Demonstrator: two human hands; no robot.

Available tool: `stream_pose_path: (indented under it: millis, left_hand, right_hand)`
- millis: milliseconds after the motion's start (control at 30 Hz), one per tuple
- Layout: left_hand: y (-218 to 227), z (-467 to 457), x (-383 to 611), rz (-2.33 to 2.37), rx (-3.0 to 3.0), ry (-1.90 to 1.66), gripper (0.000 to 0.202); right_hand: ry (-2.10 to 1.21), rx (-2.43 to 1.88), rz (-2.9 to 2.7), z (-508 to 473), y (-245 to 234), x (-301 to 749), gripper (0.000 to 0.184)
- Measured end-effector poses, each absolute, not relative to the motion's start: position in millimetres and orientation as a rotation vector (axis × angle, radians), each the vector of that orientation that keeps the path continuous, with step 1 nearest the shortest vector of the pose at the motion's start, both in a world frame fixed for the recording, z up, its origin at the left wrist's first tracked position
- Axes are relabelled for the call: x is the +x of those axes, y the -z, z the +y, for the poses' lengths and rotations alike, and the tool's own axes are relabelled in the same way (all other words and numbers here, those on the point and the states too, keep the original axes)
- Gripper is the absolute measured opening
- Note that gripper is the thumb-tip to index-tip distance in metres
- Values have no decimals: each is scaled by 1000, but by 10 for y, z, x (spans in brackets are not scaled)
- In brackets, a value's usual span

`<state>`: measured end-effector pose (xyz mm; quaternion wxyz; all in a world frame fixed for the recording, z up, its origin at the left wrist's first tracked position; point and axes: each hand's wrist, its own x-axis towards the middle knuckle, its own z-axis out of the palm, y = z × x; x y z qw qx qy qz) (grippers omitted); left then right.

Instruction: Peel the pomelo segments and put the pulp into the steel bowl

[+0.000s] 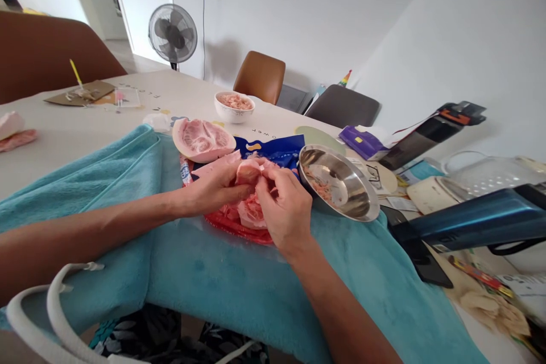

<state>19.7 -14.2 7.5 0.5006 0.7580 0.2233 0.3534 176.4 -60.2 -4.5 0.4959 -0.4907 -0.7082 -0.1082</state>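
Pink pomelo segment (248,170), clasped in the left hand (208,189) and pinched at its right end by the right hand (289,205), lies roughly crosswise between them above the red bag (243,231), steel bowl (362,202) rightward, nearer the right hand!

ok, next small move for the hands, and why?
Probably peel the citrus segment a little: the left hand holds it, the right hand seems to pinch its edge, and the steel bowl alongside holds loose pulp.
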Motion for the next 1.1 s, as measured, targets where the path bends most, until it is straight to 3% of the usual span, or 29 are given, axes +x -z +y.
stream_pose_path:
  millis: [133, 367, 533, 767, 1100]
  left_hand:
    - [-81, -150, 148, 522, 1752, -704, 21]
    - [-14, -117, 138, 479, 1389, -692, 21]
    - [-52, -123, 149, 532, 1514, -725, 18]
    - [-101, -114, 160, 585, 1994, -748, 16]
    - [-78, -144, 179, 573, 2170, -821, 14]
  right_hand:
    - [206, -1251, -1696, -616, -11, 1735, 18]
    - [-398, -1353, -1571, -648, -145, 1786, 19]
    - [-629, -1324, -1507, -644, -171, 1861, 14]
    - [-560, -1366, -1658, -636, -143, 1882, 16]
    - [-204, -1396, -1798, -596, -57, 1843, 20]
